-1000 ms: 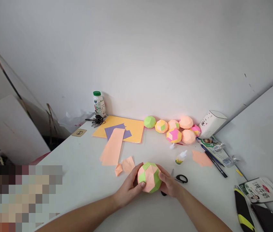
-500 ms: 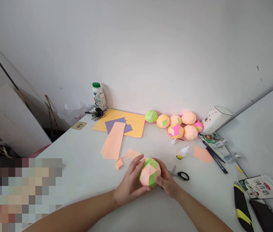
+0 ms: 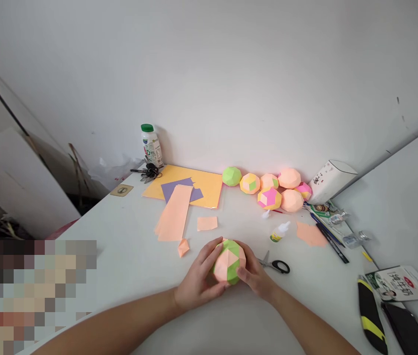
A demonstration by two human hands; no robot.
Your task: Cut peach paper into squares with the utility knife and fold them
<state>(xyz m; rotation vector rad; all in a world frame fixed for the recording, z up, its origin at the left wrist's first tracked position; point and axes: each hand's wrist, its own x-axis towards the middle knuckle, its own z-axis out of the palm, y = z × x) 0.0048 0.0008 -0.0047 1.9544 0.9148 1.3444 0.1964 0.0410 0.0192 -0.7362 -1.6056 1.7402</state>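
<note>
Between my hands is a faceted paper ball (image 3: 228, 261) in peach and green. My left hand (image 3: 199, 276) wraps its left side, with fingers on top and the thumb low in front. My right hand (image 3: 253, 271) grips the right side, its thumb pressed on a green facet. Just left of the ball lies a small folded peach paper piece (image 3: 183, 247). Beyond it is a small peach paper rectangle (image 3: 207, 223). Scissors (image 3: 277, 265) lie right of my right hand, partly hidden by it. A small glue bottle (image 3: 279, 231) rests behind them.
Several finished paper balls (image 3: 269, 198) sit along the wall. Peach paper strips (image 3: 176, 214) overlap purple paper and a yellow sheet (image 3: 212, 190) at the back. A white bottle (image 3: 151, 146) stands behind keys (image 3: 150, 171). Pens (image 3: 332, 243), a box cutter (image 3: 371, 315) and a phone (image 3: 408, 328) lie right.
The small peach paper rectangle behind the ball has shifted away from my left hand and now lies flat, squarer to view. My hands and the ball hold nearly the same pose.
</note>
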